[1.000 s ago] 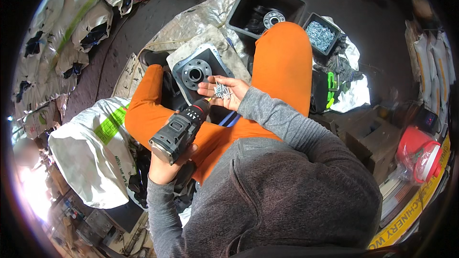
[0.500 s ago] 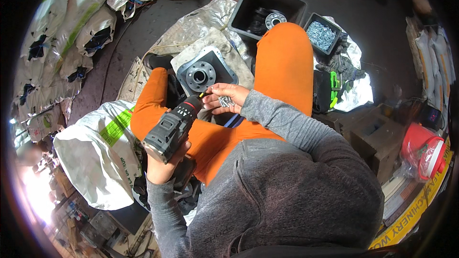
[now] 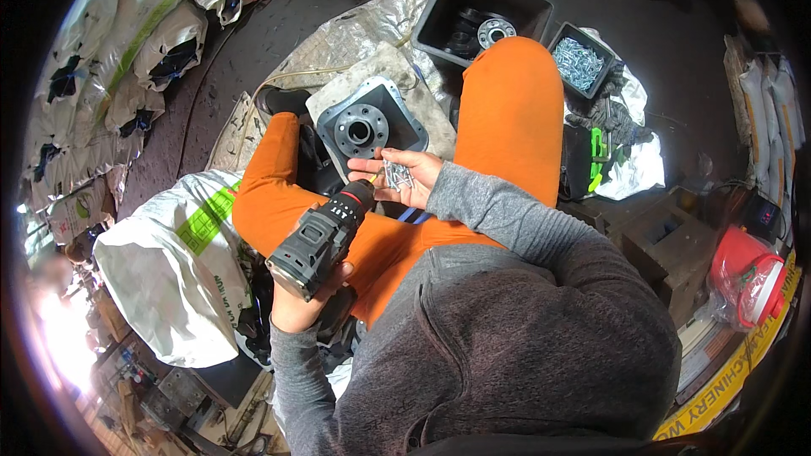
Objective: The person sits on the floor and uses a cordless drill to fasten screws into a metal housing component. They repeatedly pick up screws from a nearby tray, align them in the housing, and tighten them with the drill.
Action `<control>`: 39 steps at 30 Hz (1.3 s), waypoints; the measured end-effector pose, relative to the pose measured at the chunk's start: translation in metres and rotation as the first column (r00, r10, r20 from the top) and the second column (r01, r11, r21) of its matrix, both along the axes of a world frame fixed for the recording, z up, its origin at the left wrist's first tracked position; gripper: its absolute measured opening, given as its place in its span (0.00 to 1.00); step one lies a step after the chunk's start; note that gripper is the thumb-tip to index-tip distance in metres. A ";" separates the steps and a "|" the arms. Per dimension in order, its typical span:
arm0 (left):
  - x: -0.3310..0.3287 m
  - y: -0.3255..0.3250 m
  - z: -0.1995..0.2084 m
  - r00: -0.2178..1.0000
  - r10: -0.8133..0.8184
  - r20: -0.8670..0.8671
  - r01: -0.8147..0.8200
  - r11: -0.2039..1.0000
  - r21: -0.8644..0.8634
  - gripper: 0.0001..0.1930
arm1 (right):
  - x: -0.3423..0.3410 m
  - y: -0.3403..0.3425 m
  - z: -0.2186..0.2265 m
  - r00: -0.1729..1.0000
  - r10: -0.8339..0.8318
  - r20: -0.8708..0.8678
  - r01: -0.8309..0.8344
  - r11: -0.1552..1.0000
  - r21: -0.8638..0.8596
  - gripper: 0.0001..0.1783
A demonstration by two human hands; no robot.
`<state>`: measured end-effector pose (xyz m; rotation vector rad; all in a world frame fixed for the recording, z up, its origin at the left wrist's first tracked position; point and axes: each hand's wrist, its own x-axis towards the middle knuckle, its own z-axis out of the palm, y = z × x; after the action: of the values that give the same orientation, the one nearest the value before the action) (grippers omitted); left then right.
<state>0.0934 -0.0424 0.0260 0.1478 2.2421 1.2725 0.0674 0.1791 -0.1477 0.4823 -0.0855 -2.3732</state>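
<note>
My left hand (image 3: 296,311) is wrapped round the grip of a black and grey cordless drill (image 3: 314,245), whose red-ringed chuck points up toward my other hand. Palm up, my right hand (image 3: 420,171) cradles a small pile of silvery screws (image 3: 394,175); its fingers are stretched out close to the drill's tip. Just beyond the fingers, a round grey metal flange (image 3: 374,124) with a ring of holes and a central opening sits on a squarish metal housing (image 3: 407,110). Part of the flange's near edge lies close behind my fingers.
A deep dark bin (image 3: 435,10) with a similar flange (image 3: 495,31) and black parts stands beyond my right knee. Beside it is a smaller bin of screws (image 3: 578,63). Gloves (image 3: 615,114) lie nearby. A white sack (image 3: 169,274) is at my left, wooden blocks (image 3: 667,236) at my right.
My right fingers, bent near the drill's tip before, have straightened, and the palm shows more of the screws. The drill has shifted slightly right and toward me.
</note>
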 end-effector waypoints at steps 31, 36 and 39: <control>0.003 0.000 0.015 0.997 0.065 0.041 -0.063 0.997 -0.047 0.40 | 0.005 -0.001 -0.007 0.984 0.118 -0.131 -0.061 0.925 0.375 0.15; 0.003 -0.003 0.016 0.988 0.104 0.112 -0.095 0.992 -0.084 0.39 | 0.004 -0.002 -0.005 0.977 0.142 -0.158 -0.077 0.929 0.361 0.15; 0.002 -0.005 0.019 0.977 0.146 0.158 -0.131 0.986 -0.100 0.39 | 0.004 -0.002 -0.006 0.972 0.171 -0.162 -0.094 0.913 0.397 0.14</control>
<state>0.0951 -0.0472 0.0451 -0.1449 2.1917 1.2055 0.0716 0.1766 -0.1537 0.4199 0.5011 -2.2898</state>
